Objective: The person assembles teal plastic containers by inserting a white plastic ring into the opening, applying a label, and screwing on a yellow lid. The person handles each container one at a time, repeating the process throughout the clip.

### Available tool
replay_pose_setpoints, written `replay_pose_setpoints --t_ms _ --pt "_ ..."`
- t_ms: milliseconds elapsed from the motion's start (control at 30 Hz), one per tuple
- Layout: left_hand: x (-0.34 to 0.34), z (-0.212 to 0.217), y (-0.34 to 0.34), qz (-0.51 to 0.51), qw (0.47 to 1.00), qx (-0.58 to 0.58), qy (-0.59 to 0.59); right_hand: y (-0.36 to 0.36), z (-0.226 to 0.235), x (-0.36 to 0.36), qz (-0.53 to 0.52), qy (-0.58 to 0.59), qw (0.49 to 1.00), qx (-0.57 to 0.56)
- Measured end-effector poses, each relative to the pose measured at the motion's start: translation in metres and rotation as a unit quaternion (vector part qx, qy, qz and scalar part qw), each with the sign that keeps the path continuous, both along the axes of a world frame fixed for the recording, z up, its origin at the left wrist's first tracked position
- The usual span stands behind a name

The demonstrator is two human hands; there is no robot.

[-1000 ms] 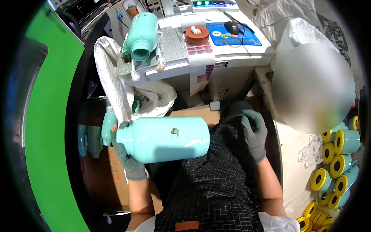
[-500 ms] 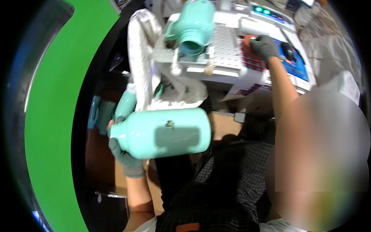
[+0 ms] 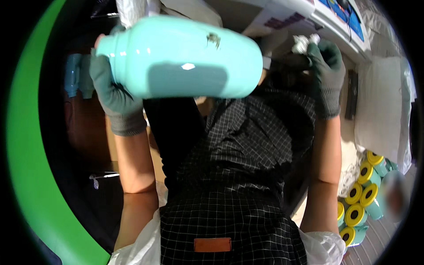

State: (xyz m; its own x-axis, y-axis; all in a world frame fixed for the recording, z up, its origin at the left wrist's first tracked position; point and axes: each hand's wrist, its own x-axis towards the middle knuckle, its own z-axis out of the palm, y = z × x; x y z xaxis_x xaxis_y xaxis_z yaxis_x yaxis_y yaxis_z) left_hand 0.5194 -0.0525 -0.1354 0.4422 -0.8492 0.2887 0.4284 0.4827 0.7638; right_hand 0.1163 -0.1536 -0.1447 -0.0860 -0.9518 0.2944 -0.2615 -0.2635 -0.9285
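Observation:
My left hand (image 3: pixel 115 99), in a grey glove, grips the neck end of a large mint-green bottle (image 3: pixel 181 57) held sideways close under the camera. A small dark mark sits on the bottle's upper side. Its open mouth points left. My right hand (image 3: pixel 326 73), also gloved in grey, is raised at the upper right and pinches a small crumpled white wad (image 3: pixel 304 42). The wad is a little to the right of the bottle's base and apart from it. My black checked apron (image 3: pixel 238 176) fills the middle below both hands.
Several mint-green bottles with yellow caps (image 3: pixel 362 194) lie stacked at the lower right. A white work surface with a blue mat (image 3: pixel 340 15) runs along the top right. White padding (image 3: pixel 380 106) lies at the right. A green curved panel (image 3: pixel 31 168) borders the left.
The bottle has come up much closer to the camera. My right hand has come back from the white work surface holding a white wad.

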Motion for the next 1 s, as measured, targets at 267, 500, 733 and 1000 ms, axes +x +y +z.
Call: replay_pose_setpoints --t_ms 267,500,733,1000 --pt "0.016 -0.025 0.018 0.066 0.976 -0.031 -0.206 0.208 0.032 -0.057 -0.055 -0.035 0.988 0.143" --pt "-0.008 0.032 0.028 -0.050 0.992 -0.026 -0.110 0.336 0.055 0.013 0.349 -0.323 0.855 0.206" --pt "0.019 0.028 0.059 0.054 0.979 -0.037 -0.195 0.369 0.058 0.012 0.382 -0.328 0.839 0.207" --pt "0.022 0.034 0.070 0.029 0.985 -0.060 -0.161 0.379 0.068 0.013 0.356 -0.282 0.856 0.247"
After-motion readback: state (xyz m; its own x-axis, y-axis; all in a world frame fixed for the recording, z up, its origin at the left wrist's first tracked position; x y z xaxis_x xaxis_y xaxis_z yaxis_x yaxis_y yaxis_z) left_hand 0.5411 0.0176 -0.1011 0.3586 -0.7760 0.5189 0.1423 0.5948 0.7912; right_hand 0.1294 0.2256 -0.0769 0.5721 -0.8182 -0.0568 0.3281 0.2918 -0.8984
